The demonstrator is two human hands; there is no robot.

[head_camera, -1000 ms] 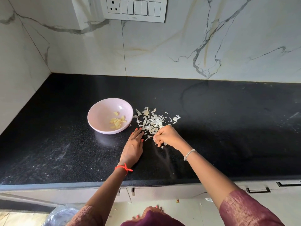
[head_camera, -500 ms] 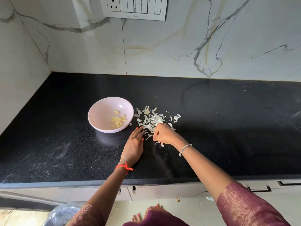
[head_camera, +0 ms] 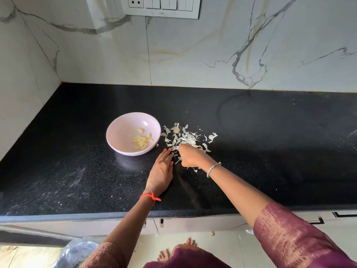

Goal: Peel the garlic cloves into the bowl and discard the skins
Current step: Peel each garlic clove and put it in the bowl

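A pale pink bowl (head_camera: 133,133) stands on the black counter (head_camera: 270,151) and holds several peeled yellow garlic cloves (head_camera: 142,141). Just right of it lies a scatter of white garlic skins (head_camera: 185,137). My left hand (head_camera: 161,172) lies flat on the counter with straight fingers, its fingertips at the near left edge of the skins. My right hand (head_camera: 190,156) is curled over the near side of the pile, and skins show at its fingers and under its palm. Whether it grips them or only rakes them is hidden.
A marble wall with a switch panel (head_camera: 161,5) rises behind the counter. A bin lined with a clear plastic bag (head_camera: 76,252) sits on the floor at the lower left, below the counter's front edge. Drawer fronts (head_camera: 193,223) run under the edge.
My right hand has slid left along the near edge of the skins, closer to my left hand. The left hand has stayed flat in place.
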